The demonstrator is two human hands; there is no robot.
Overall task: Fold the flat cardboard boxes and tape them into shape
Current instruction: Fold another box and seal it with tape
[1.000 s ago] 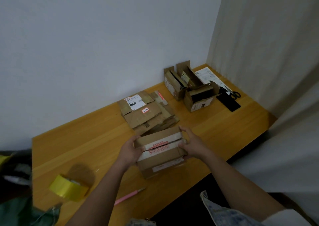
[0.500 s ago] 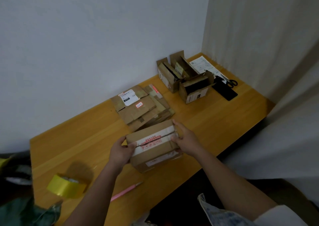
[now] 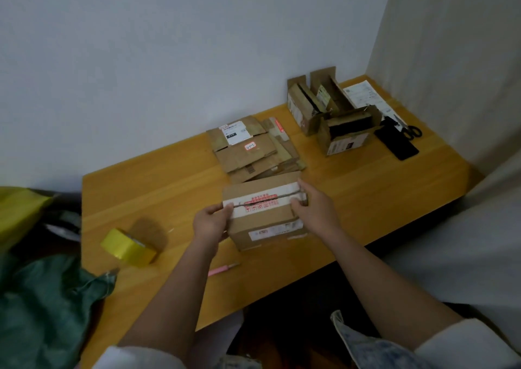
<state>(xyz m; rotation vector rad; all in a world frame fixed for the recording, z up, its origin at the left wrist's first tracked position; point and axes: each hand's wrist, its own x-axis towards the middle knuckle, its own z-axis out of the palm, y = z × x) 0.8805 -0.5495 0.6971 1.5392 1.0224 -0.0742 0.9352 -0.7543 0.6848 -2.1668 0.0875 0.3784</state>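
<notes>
The counter (image 3: 352, 199) is smooth, honey-toned wood with a faint sheen. The box (image 3: 265, 222) is matt brown cardboard banded with glossy white printed tape; the flat stack (image 3: 248, 154) is the same dull cardboard with paper labels. The tape roll (image 3: 128, 247) is shiny yellow plastic.

The brown cardboard box with white-and-red printed tape (image 3: 265, 213) now sits lower against the wooden worktop (image 3: 174, 177) than a second ago. The left hand (image 3: 210, 222) has shifted its thumb up onto the tape strip at the box's left end, and the right hand's (image 3: 315, 208) fingers (image 3: 299, 204) have closed in over the top seam at the right end.
</notes>
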